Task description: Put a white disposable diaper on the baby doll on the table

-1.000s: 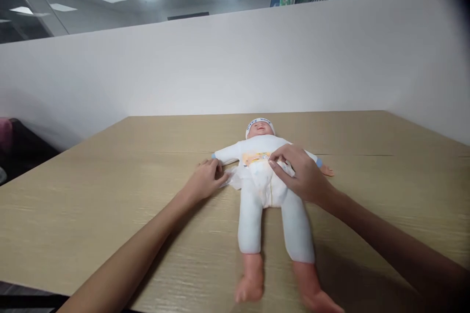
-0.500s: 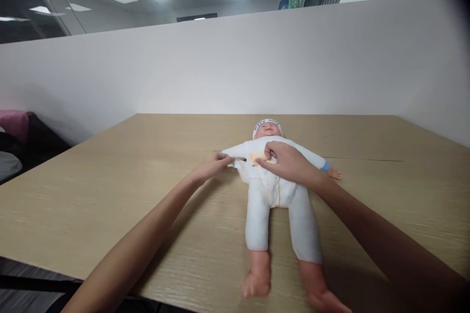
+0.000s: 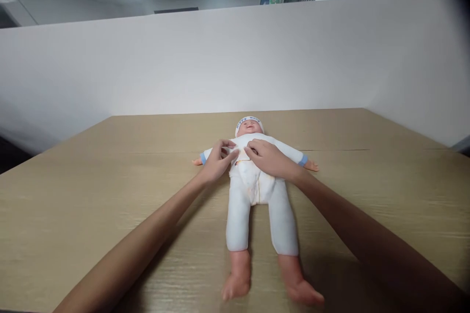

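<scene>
A baby doll in white clothes with blue cuffs lies on its back, bare feet towards me. Round its hips is a white diaper with a thin yellowish line down the front. My left hand is at the doll's belly, thumb and fingers apart, with nothing visible between them. Over the other side of the belly, my right hand has its fingers curled in towards the thumb; whatever they hold, if anything, is hidden. Both hands are close together above the diaper's upper edge.
The doll lies on a wide wooden table with a seam running across it. A white partition rises behind the table's far edge. A dark shape stands beyond the left edge.
My left hand has let go of the diaper's side edge and moved in over the belly, its fingers parting. My right hand stays over the belly. The whole view has shifted.
</scene>
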Available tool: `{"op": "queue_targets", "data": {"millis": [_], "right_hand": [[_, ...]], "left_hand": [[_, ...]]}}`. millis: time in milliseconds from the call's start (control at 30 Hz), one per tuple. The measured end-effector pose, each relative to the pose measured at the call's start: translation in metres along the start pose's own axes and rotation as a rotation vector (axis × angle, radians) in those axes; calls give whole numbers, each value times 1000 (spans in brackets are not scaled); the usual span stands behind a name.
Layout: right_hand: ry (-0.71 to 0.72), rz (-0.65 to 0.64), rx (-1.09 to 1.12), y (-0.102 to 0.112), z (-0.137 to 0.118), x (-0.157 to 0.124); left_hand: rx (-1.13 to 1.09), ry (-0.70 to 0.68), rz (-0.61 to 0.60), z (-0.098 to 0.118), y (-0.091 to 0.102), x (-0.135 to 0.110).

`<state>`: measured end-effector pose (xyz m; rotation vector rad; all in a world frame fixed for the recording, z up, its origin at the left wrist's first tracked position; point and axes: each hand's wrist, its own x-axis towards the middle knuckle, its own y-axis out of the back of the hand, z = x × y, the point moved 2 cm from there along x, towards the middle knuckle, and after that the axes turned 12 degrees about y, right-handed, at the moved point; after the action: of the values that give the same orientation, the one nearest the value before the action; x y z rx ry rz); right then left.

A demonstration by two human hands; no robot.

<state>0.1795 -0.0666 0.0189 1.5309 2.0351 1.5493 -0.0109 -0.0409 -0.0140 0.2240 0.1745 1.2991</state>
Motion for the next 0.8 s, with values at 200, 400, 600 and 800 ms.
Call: {"op": "queue_targets", "data": {"millis": [200, 400, 600, 800], "right_hand": [[-9, 53, -56, -3, 9, 1], [22, 84, -57, -1, 11, 5], [43, 183, -45, 6, 5, 6], [186, 219, 78, 17, -55, -50]], "left_hand": [[73, -4, -82, -3, 1, -3], [103, -22, -22, -6, -4, -3], [193, -94, 298, 1, -5, -23], [447, -368, 131, 29, -10, -98]]}}
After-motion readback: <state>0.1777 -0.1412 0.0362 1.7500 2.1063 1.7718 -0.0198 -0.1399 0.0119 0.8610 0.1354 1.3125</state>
